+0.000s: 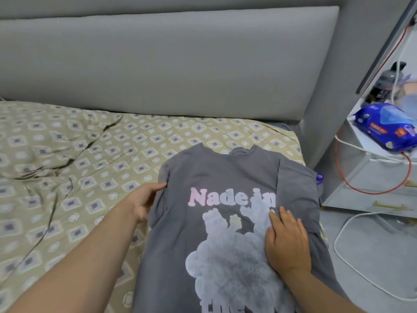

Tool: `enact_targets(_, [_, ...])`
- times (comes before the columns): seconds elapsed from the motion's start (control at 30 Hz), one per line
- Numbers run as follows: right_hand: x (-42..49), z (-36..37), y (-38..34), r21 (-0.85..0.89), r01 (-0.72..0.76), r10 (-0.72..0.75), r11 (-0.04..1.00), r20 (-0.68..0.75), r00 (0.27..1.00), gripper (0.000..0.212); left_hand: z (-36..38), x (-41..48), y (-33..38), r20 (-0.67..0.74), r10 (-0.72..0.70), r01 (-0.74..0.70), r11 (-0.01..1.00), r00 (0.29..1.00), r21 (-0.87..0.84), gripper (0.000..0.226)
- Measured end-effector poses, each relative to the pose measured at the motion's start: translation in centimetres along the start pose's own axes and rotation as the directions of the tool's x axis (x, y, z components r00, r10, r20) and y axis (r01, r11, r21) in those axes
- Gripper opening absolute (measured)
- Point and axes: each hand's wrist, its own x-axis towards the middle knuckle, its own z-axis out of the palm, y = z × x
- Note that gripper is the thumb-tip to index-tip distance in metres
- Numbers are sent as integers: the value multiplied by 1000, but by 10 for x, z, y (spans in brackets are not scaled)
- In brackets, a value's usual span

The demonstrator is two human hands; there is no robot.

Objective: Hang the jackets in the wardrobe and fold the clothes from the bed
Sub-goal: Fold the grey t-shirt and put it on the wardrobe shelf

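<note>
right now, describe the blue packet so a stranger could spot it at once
Start at the grey padded headboard and go right to the white bedside stand. The blue packet lies on its top, a soft glossy pack with orange labels, the only bright blue thing there.

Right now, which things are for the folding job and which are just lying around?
For the job: grey T-shirt, on the bed; left hand gripping its sleeve edge; right hand pressing flat on it.
Just lying about: blue wipes pack, red cable, white cable, dark bottle, all on or by the bedside cabinet.
</note>
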Motion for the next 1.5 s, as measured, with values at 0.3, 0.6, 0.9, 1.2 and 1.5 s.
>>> enact_targets(0.3, [1, 2, 2, -15, 8, -8, 1000, -13, 1000, 63, -72, 4, 67, -644, 485, -346, 874, 592, 341, 33])
enact_targets(0.6, [2, 1, -1, -12, -11, 11, 1000, -22, 1000, 58, -3, -37, -81, -731, 339, -604, 787, 592, -124, 27])
enact_targets(0.9, [-1, -4, -2, 32, -8, 8, 999, -10, 1000, 57, -13, -31, -15, -319, 181, -345, 726, 930, -595, 15])
enact_targets(1.2, [2, -7, 0, 28, -10, 8, 1000, 60, 998, 55, 21, -9, -20, -456, 867, -561, 483, 200, 673, 17])
enact_targets(1.5, [10, -29, 15, 92, 87, -116, 992, 379, 918, 56, 56, 22, -85, 75, 463, 25, -207, 883, 978, 75])
